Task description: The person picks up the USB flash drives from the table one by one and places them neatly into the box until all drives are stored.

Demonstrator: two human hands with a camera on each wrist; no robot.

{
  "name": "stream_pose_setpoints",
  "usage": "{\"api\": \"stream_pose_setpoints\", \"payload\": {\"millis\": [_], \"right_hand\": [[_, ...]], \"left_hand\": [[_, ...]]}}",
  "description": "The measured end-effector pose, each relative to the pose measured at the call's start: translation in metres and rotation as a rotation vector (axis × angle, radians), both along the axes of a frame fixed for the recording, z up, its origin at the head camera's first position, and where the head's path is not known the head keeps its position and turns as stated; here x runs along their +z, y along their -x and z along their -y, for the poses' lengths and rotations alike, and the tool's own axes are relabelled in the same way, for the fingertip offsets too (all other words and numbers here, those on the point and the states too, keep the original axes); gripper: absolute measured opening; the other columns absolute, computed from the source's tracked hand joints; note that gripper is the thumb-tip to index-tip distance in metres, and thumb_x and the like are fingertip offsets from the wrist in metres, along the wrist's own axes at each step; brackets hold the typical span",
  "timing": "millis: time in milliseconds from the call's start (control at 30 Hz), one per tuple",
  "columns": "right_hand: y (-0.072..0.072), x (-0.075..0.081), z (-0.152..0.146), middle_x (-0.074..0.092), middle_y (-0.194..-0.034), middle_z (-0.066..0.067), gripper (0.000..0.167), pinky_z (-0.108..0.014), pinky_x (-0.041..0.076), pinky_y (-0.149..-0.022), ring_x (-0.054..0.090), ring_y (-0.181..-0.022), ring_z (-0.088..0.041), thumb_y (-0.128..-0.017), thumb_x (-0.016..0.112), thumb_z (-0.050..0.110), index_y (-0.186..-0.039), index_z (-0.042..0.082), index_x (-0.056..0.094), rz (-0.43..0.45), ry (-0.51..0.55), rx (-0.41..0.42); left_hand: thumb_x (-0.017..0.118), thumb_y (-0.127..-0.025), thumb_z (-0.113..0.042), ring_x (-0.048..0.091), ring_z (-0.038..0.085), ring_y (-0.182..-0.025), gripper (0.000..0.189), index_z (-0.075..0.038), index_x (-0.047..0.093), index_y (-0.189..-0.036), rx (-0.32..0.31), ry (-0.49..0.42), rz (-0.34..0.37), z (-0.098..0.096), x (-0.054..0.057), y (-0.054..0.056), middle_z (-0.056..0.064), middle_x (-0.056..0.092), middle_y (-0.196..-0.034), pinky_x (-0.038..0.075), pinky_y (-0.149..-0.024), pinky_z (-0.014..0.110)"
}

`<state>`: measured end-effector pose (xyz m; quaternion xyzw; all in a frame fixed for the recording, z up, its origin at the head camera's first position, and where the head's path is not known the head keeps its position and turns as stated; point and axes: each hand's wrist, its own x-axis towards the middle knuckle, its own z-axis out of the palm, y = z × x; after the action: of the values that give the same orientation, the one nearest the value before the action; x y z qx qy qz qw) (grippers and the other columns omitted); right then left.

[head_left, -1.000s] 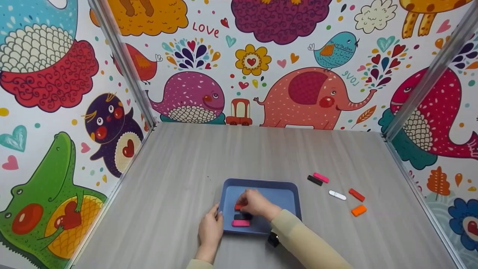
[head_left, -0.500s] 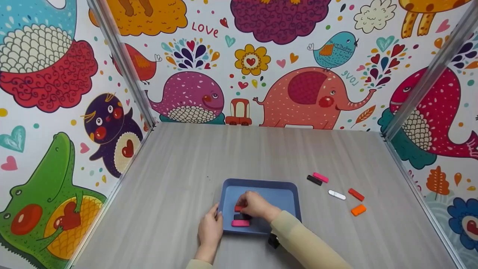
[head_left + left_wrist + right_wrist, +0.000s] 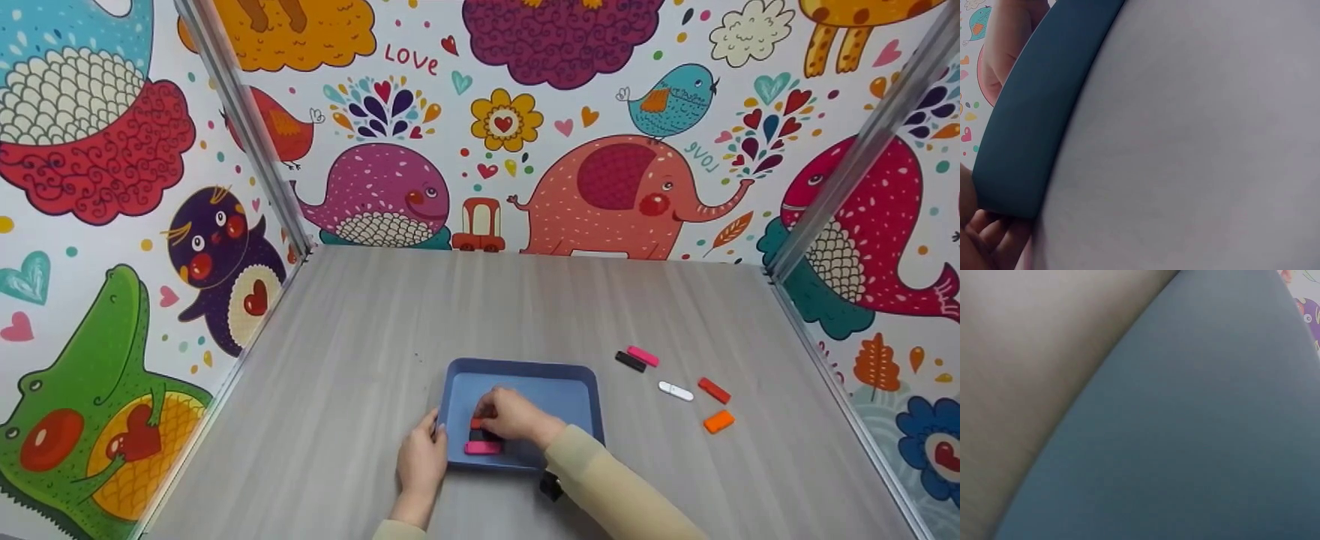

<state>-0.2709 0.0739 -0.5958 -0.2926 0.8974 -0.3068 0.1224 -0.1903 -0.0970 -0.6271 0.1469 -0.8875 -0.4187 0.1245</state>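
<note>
A blue tray (image 3: 577, 394) lies on the table in the head view. My left hand (image 3: 421, 455) grips its near left side; the left wrist view shows the thumb and fingers (image 3: 1009, 239) around the tray's corner. Inside the tray, my right hand (image 3: 517, 415) pinches a small red stick (image 3: 476, 424), shaped like a USB flash drive and partly hidden by the fingers. Right below it lies a black stick (image 3: 480, 435), its right end covered by the hand, then a pink stick (image 3: 481, 448). Mostly tray floor (image 3: 1174, 427) fills the right wrist view.
On the table (image 3: 360, 322) right of the tray lie a pink stick (image 3: 643, 355), a black stick (image 3: 630, 361), a white stick (image 3: 676, 391), a red stick (image 3: 714, 390) and an orange stick (image 3: 719, 421). Printed wall panels border the table at the back and sides.
My right hand has brought the red stick slightly nearer me, closing the gap to the black one. The left hand stays on the tray.
</note>
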Motion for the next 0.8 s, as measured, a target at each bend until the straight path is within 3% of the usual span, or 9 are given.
{"api": "stream_pose_setpoints", "payload": {"millis": [367,600,800], "right_hand": [[-0.0015,0.0008,-0.0006,0.073,-0.090,-0.006,0.008,-0.029,0.055,-0.077,0.059,-0.079,-0.008,-0.089,0.072,0.004,-0.095,0.004,0.077,0.011,0.003,0.014],[0.0004,-0.0001,-0.0008,0.071,-0.083,-0.010,0.007,-0.025,0.051,-0.069,0.053,-0.072,-0.006,-0.087,0.072,0.002,-0.093,0.001,0.076,-0.026,0.026,0.047],[-0.0006,0.0027,-0.0007,0.073,-0.089,-0.009,0.009,-0.026,0.054,-0.072,0.058,-0.076,-0.007,-0.090,0.073,0.005,-0.097,0.003,0.077,-0.001,-0.001,0.027]], "left_hand": [[0.067,-0.093,-0.006,0.066,0.019,-0.077,0.035,-0.004,0.072,-0.128,0.003,0.005,-0.013,0.0003,-0.0012,-0.0004,0.018,0.077,-0.115,0.055,-0.066,0.044],[0.067,-0.091,-0.005,0.065,0.020,-0.074,0.035,-0.004,0.073,-0.126,0.014,-0.006,-0.038,-0.0006,-0.0011,-0.0007,0.017,0.078,-0.109,0.054,-0.063,0.043],[0.067,-0.092,-0.006,0.075,0.028,-0.095,0.036,-0.003,0.072,-0.128,0.012,-0.003,-0.004,-0.0010,0.0000,0.0006,0.018,0.076,-0.117,0.058,-0.074,0.048]]}}
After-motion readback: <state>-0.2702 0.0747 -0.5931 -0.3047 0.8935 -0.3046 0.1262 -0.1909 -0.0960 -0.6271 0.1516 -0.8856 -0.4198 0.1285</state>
